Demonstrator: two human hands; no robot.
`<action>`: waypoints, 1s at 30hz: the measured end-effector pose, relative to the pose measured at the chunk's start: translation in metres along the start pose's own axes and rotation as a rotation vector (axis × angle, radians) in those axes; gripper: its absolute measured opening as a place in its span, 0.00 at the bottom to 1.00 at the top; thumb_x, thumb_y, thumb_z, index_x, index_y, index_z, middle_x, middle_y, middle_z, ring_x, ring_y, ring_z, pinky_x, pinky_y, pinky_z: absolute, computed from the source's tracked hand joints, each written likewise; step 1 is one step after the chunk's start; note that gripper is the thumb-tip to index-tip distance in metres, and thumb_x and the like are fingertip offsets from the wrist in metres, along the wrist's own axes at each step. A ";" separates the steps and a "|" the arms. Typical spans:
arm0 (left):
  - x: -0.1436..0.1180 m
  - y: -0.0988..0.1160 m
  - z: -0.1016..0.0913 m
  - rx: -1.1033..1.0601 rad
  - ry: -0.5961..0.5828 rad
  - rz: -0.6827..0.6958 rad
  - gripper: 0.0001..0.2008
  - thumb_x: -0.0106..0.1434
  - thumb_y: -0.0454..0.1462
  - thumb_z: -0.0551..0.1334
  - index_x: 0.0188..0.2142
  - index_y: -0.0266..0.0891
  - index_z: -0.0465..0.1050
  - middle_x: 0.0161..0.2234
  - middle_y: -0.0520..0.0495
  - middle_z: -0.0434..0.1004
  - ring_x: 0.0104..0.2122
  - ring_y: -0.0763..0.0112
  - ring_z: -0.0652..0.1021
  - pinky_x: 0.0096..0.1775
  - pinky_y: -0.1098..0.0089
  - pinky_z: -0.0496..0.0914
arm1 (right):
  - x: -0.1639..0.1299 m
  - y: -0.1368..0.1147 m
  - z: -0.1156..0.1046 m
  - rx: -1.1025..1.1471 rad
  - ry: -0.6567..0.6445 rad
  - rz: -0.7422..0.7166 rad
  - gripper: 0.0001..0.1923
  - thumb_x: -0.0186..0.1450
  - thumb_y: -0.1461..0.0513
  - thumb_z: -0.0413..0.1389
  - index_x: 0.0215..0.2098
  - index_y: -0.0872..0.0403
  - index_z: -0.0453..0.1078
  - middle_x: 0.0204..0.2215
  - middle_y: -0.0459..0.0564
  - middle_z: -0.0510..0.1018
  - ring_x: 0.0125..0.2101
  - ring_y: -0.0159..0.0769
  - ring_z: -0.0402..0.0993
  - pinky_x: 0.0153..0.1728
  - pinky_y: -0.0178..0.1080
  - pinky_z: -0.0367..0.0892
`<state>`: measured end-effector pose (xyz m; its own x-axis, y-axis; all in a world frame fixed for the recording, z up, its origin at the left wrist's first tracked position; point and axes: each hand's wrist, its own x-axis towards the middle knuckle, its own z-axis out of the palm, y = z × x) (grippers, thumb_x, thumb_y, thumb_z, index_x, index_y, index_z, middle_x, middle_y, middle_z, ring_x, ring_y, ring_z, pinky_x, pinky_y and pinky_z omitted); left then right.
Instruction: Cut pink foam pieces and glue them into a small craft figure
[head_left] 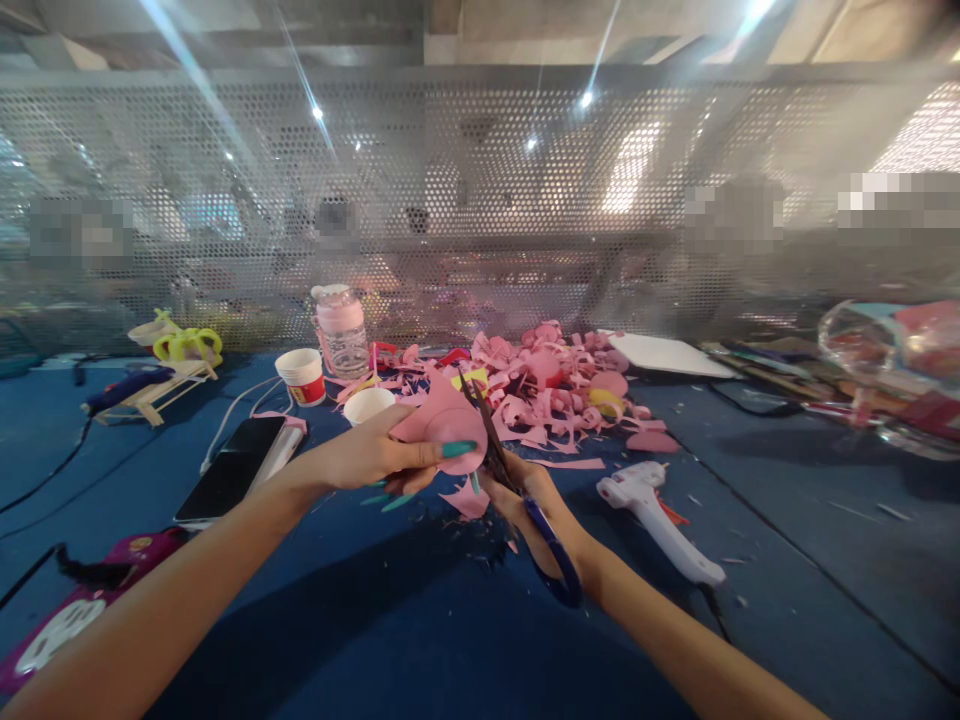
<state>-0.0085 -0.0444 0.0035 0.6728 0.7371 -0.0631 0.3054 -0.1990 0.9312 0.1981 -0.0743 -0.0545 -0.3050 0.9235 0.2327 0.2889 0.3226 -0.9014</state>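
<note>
In the head view, the left hand [375, 455] pinches a flat, rounded piece of soft pink foam sheet [444, 428] between thumb and fingers, the long teal-painted nails lying across its lower edge, and holds it raised above the dark blue felt-like table cover [420, 640]. The right hand [536, 520] is closed through the blue plastic loops of a pair of scissors [517, 490], whose dark metal blades slant up and away and meet the right edge of the pink piece. Small pink offcuts lie on the cloth directly under both hands. Behind them a loose heap of curled pink foam scraps [555, 385], with a few yellow and red bits, spreads toward a perforated grey metal screen [480, 200]. To the right of the hands a white plastic glue gun [656, 515] lies on its side, well clear of the scissors. To the left lie a black glossy smartphone [232, 465], face up, a small white paper cup [369, 403], a white tub with a red label [301, 375], and a clear ribbed plastic bottle with a pink cap [341, 330], standing upright near the screen.
</note>
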 end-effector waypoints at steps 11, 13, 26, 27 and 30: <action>0.000 0.000 -0.001 0.016 -0.036 0.018 0.26 0.59 0.52 0.57 0.15 0.35 0.63 0.11 0.54 0.61 0.12 0.84 0.62 0.13 0.81 0.55 | 0.001 -0.001 -0.001 -0.030 -0.046 0.010 0.18 0.61 0.48 0.50 0.28 0.54 0.61 0.21 0.42 0.63 0.25 0.31 0.60 0.28 0.35 0.60; 0.000 -0.001 -0.002 0.016 -0.041 0.022 0.25 0.59 0.52 0.57 0.16 0.34 0.63 0.12 0.54 0.62 0.12 0.84 0.62 0.13 0.81 0.55 | 0.002 -0.002 -0.001 -0.047 -0.054 0.028 0.18 0.62 0.48 0.50 0.27 0.55 0.62 0.22 0.42 0.64 0.25 0.31 0.60 0.28 0.35 0.60; -0.002 0.002 -0.007 0.022 -0.064 0.016 0.23 0.59 0.51 0.58 0.18 0.35 0.63 0.12 0.55 0.63 0.12 0.84 0.62 0.14 0.81 0.55 | 0.001 0.002 -0.002 0.008 -0.045 0.020 0.16 0.59 0.50 0.54 0.33 0.54 0.69 0.22 0.45 0.70 0.27 0.36 0.67 0.28 0.36 0.64; -0.002 0.002 -0.007 0.014 -0.063 0.010 0.23 0.58 0.51 0.58 0.19 0.35 0.63 0.13 0.55 0.63 0.12 0.84 0.63 0.14 0.81 0.56 | 0.001 0.002 -0.002 0.005 -0.045 0.018 0.17 0.59 0.49 0.54 0.35 0.54 0.69 0.22 0.45 0.70 0.26 0.35 0.66 0.28 0.36 0.64; -0.003 0.001 -0.007 -0.013 -0.056 -0.019 0.21 0.59 0.49 0.59 0.19 0.35 0.62 0.14 0.55 0.65 0.13 0.84 0.63 0.15 0.82 0.56 | 0.001 0.000 -0.003 -0.012 -0.057 0.019 0.17 0.60 0.50 0.53 0.36 0.55 0.68 0.23 0.45 0.68 0.25 0.33 0.64 0.26 0.34 0.62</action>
<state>-0.0153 -0.0421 0.0070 0.7037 0.7035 -0.1001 0.3099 -0.1772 0.9341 0.2001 -0.0725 -0.0528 -0.3507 0.9162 0.1938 0.3055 0.3076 -0.9011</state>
